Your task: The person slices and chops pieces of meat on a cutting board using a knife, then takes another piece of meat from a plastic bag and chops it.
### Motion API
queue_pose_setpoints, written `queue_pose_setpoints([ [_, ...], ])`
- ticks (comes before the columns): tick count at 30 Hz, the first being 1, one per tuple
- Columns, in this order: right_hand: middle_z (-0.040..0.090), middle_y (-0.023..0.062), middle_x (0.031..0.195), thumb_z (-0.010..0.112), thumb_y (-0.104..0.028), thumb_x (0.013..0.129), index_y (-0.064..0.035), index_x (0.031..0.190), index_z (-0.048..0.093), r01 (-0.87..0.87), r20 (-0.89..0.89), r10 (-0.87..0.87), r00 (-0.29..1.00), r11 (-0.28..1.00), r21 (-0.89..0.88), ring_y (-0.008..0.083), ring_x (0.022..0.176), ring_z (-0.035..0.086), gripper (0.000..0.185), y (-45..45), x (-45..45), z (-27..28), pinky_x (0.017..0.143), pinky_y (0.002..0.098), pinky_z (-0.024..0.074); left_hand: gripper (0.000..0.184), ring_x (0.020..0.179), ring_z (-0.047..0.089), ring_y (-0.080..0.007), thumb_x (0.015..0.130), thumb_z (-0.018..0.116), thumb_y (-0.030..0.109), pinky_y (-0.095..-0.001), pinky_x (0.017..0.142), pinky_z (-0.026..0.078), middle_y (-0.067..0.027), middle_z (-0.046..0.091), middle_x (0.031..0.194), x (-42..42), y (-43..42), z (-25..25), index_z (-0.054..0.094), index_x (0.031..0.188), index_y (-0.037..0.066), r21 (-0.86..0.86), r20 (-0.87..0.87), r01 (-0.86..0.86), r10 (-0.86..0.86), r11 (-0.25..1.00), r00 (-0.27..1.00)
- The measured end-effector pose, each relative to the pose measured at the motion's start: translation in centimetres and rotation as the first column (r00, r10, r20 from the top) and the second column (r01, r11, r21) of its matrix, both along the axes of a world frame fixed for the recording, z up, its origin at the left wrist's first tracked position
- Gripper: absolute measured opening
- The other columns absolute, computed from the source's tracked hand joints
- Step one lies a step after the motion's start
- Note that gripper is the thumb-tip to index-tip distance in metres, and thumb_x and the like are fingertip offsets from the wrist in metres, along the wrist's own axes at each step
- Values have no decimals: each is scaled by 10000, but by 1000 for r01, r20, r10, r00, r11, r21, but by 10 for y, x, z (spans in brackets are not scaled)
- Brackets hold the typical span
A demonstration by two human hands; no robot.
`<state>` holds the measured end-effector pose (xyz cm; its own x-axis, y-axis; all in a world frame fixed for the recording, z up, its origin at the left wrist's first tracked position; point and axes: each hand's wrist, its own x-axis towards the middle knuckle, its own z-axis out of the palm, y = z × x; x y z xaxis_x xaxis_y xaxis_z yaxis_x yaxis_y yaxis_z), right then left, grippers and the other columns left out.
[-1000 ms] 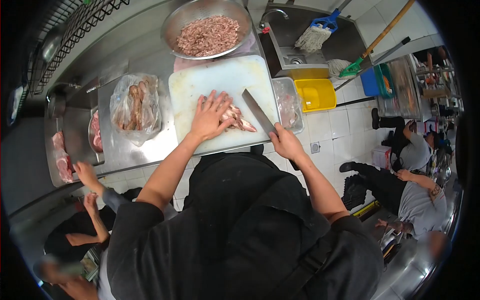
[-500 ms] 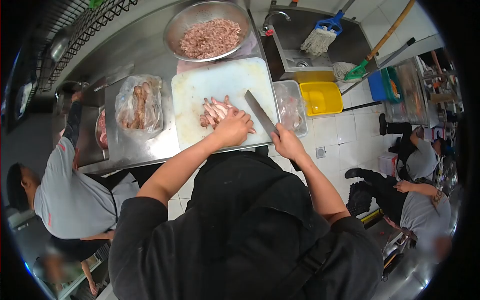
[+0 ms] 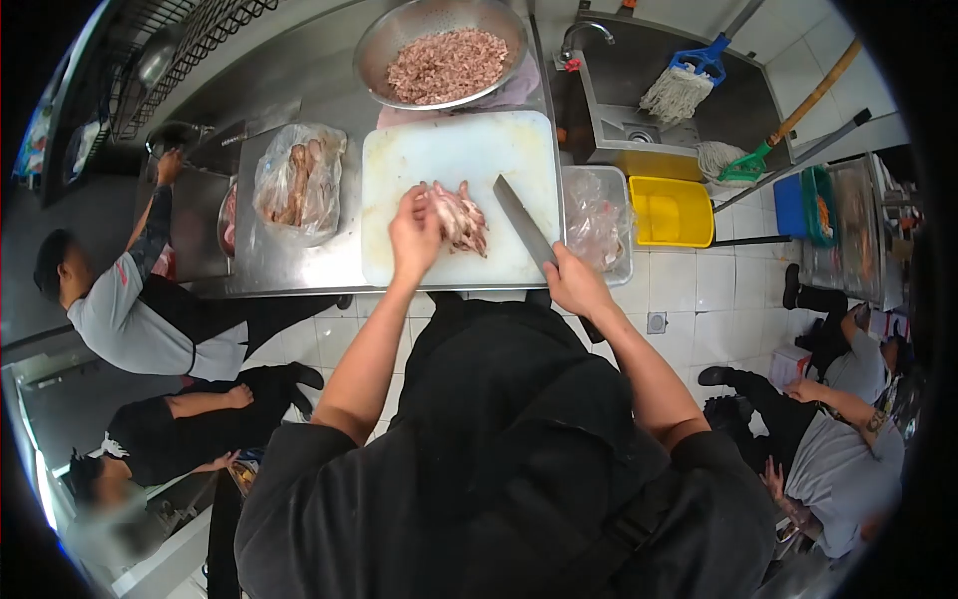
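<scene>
On the white cutting board (image 3: 399,150) lies a small pile of pinkish-brown meat strips (image 3: 461,218). My left hand (image 3: 414,236) is at the pile's left edge, its fingers bent and slightly blurred, so whether they grip any meat is unclear. My right hand (image 3: 579,284) is closed round the handle of a kitchen knife (image 3: 525,222). The long, broad blade points away from me and to the left, over the board's right side, apart from the meat.
Behind the board stands a metal colander (image 3: 374,50) of chopped meat (image 3: 449,66). A plastic bag of meat (image 3: 299,185) lies left. Right are a clear tub (image 3: 621,265), a yellow bin (image 3: 671,212) and a sink (image 3: 599,150) with mops. Co-workers are on both sides.
My left hand has moved from the pile's near right side to its left edge. The strips sit more bunched. My right hand still holds the knife. The view has shifted slightly.
</scene>
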<state>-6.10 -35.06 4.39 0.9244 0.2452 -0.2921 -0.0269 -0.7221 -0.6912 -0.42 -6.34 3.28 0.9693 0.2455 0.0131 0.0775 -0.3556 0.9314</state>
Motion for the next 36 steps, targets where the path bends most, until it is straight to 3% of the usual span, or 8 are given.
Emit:
queue_pose_setpoints([
  [1, 664, 331, 849, 538, -185, 979, -6, 1073, 480, -18, -18, 18, 1000, 1000, -25, 544, 838, 633, 210, 2, 2, 3, 765, 618, 474, 283, 850, 736, -274, 941, 608, 38, -390, 690, 585, -209, 692, 1059, 1, 14, -10, 632, 1219, -12, -1, -2, -5, 5, 1000, 1000],
  [3, 670, 326, 849, 532, -174, 971, -10, 1075, 476, -32, -44, 29, 999, 997, -70, 534, 829, 644, 202, 11, 6, 14, 759, 623, 480, 256, 819, 725, -262, 919, 655, 46, -384, 708, 580, -202, 686, 1041, 1, 33, -16, 664, 1170, -8, 363, 43, 60, -82, 930, 996],
  [7, 685, 311, 837, 524, -137, 940, -14, 1078, 468, -78, -47, 71, 996, 981, -177, 510, 796, 670, 193, 33, 15, 42, 732, 628, 503, 229, 807, 705, -268, 898, 676, 41, -383, 718, 570, -175, 682, 1027, 5, 40, -4, 689, 1123, -1, 442, -39, 108, -101, 891, 994],
  [10, 684, 304, 802, 530, -123, 924, -8, 1077, 471, -76, -35, 71, 997, 978, -194, 512, 781, 672, 201, 52, 19, 52, 719, 617, 513, 182, 851, 686, -308, 887, 698, 75, -392, 765, 562, -161, 685, 1049, 20, 39, -5, 711, 1054, 4, 446, 100, 202, -273, 872, 957],
  [12, 684, 300, 794, 531, -116, 920, -8, 1083, 472, -48, -31, 42, 999, 973, -227, 509, 776, 672, 205, 65, 21, 40, 719, 614, 514, 181, 941, 653, -302, 887, 697, 116, -393, 844, 527, -114, 692, 1046, 35, 34, -8, 733, 1044, 35, 643, 220, 378, -634, 665, 741],
  [17, 689, 282, 788, 528, -111, 914, -24, 1102, 485, 20, 44, -9, 999, 967, -253, 493, 780, 676, 212, 88, 33, 41, 716, 601, 517, 187, 992, 631, -312, 901, 685, 130, -406, 921, 498, -105, 692, 1058, 57, 37, -19, 729, 1049, 23, 597, 112, 540, -728, 594, 676],
  [26, 698, 242, 771, 526, -132, 918, -53, 1115, 513, -81, -2, 86, 996, 920, -383, 453, 751, 688, 213, 97, 46, 52, 705, 576, 530, 210, 1039, 626, -309, 911, 683, 138, -420, 936, 497, -113, 683, 1117, 56, 43, -26, 714, 1079, 17, 562, 234, 519, -726, 644, 647],
  [36, 700, 260, 804, 500, -124, 939, 7, 1105, 471, -156, -101, 125, 987, 904, -399, 463, 778, 694, 214, 107, 38, 67, 714, 577, 530, 230, 1082, 625, -287, 883, 661, 124, -413, 996, 486, -74, 673, 1118, 49, 37, -17, 709, 1093, 43, 718, 74, 509, -779, 475, 623],
])
